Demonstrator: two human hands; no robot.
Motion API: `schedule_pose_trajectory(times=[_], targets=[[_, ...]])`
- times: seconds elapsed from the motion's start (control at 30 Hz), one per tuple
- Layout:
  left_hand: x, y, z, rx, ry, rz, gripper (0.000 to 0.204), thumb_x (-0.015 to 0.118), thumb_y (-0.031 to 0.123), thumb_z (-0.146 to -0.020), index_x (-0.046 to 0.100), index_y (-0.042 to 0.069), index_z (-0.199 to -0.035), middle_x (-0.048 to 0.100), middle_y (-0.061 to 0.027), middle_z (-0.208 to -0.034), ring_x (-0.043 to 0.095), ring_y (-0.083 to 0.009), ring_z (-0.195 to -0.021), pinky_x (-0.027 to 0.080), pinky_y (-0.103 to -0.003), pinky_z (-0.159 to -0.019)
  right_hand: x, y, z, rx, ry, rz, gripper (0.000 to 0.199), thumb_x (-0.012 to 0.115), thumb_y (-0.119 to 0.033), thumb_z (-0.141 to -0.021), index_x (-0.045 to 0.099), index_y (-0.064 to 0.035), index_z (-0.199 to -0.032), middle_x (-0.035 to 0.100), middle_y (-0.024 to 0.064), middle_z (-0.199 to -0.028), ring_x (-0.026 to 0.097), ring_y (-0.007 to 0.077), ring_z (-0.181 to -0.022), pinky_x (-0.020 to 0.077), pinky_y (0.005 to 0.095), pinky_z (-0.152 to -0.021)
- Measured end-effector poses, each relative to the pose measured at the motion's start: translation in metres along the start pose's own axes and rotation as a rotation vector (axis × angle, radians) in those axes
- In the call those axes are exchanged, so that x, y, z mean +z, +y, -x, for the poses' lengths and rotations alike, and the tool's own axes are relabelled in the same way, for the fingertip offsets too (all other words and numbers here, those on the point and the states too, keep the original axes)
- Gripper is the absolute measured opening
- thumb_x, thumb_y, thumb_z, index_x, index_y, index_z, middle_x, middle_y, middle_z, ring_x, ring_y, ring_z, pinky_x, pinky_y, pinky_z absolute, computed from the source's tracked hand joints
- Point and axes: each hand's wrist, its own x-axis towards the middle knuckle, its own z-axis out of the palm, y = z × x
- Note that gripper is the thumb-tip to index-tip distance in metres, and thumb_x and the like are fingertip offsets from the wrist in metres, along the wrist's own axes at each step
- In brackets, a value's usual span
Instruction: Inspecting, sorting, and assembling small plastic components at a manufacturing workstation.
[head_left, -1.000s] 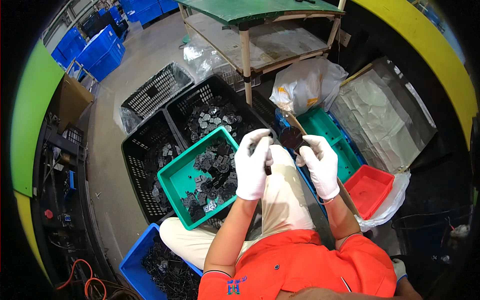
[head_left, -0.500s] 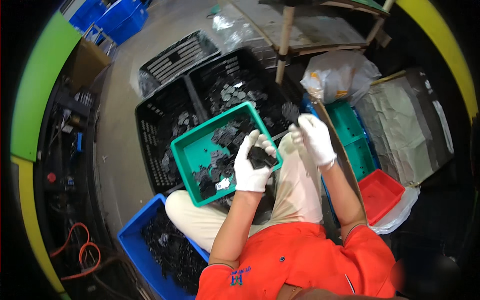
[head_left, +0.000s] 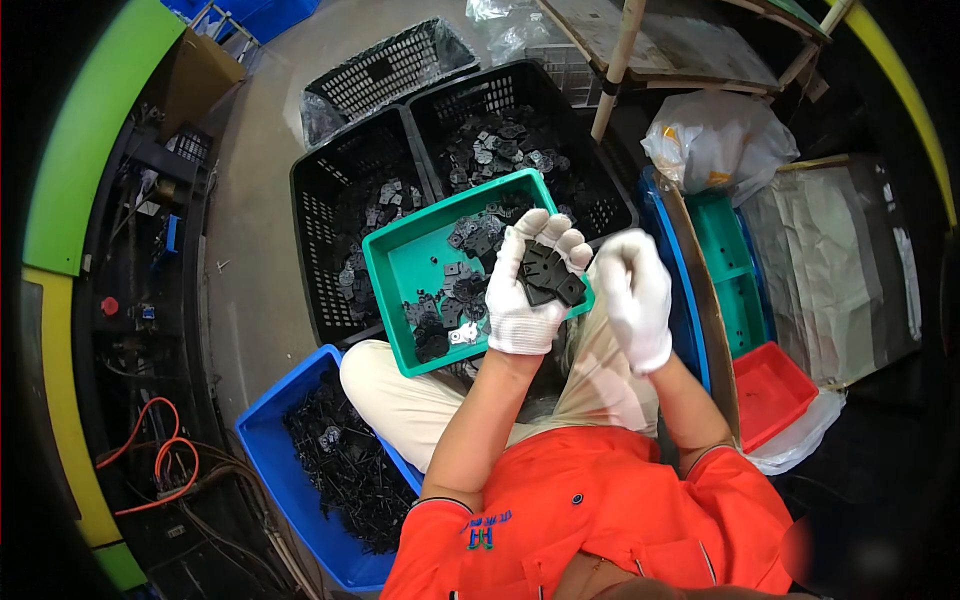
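Observation:
My left hand (head_left: 525, 315), in a white glove, is closed around several flat black plastic parts (head_left: 547, 274), palm up, above the right end of a green tray (head_left: 395, 265). Beside it, above my right leg, is my gloved right hand (head_left: 637, 305). Its fingers are curled together, and whatever they may hold is hidden. More small black parts (head_left: 465, 285) lie loose in the tray, with a pale silvery piece (head_left: 464, 333) among them near its close edge.
Beyond the tray stand two black perforated crates (head_left: 330, 205) with more dark parts. A blue bin (head_left: 300, 480) of thin black pieces sits at my left. On the right are a cardboard edge (head_left: 695, 300), a red tray (head_left: 775, 395) and a plastic bag (head_left: 718, 135).
The round black part that my right hand held is no longer visible. That hand has come nearer my left, which has tilted its parts into fuller view. The whole view has shifted slightly.

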Motion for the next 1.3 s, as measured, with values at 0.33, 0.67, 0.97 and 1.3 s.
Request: schedule_pose_trajectory(times=[0.33, 0.67, 0.97, 1.3], targets=[[0.010, -0.018, 0.000, -0.014, -0.148, -0.089, 0.034, 0.039, 0.035, -0.101, 0.056, 0.008, -0.111, 0.060, -0.0115, -0.115, 0.058, -0.0279, -0.105, 0.048, -0.043, -0.092, -0.004, -0.029, 0.025, -0.129, 0.017, 0.232, 0.031, 0.071, -0.002, -0.070, 0.057, -0.0002, -0.098, 0.055, 0.0115, -0.101, 0.057, 0.0188, -0.084, 0.0461, 0.0240, -0.072], [0.022, -0.048, -0.001, -0.009, -0.161, -0.200, 0.066, 0.030, 0.060, -0.094, 0.049, 0.001, -0.116, 0.054, -0.0190, -0.124, 0.054, -0.0310, -0.115, 0.044, -0.045, -0.100, -0.028, -0.015, 0.041, 0.409, 0.001, -0.342, 0.031, 0.069, -0.002, -0.079, 0.055, -0.0006, -0.106, 0.056, 0.0030, -0.099, 0.055, 0.0081, -0.081, 0.0465, 0.0219, -0.070], [0.029, -0.058, 0.001, -0.130, -0.234, 0.015, 0.070, 0.026, 0.066, -0.092, 0.057, 0.005, -0.106, 0.056, -0.0190, -0.124, 0.055, -0.0352, -0.113, 0.039, -0.051, -0.103, -0.047, -0.016, 0.051, 0.478, 0.046, -0.745, 0.025, 0.058, -0.014, -0.092, 0.051, 0.0003, -0.112, 0.060, 0.0071, -0.099, 0.059, 0.0107, -0.075, 0.0516, 0.0269, -0.070], [0.031, -0.063, 0.003, -0.154, -0.237, 0.082, 0.074, 0.025, 0.069, -0.090, 0.053, 0.004, -0.111, 0.055, -0.0196, -0.124, 0.056, -0.0380, -0.110, 0.046, -0.050, -0.096, -0.055, -0.022, 0.064, 0.511, 0.046, -0.999, 0.032, 0.059, -0.017, -0.094, 0.051, 0.0010, -0.118, 0.062, 0.0047, -0.096, 0.060, 0.0088, -0.077, 0.0524, 0.0284, -0.074]])
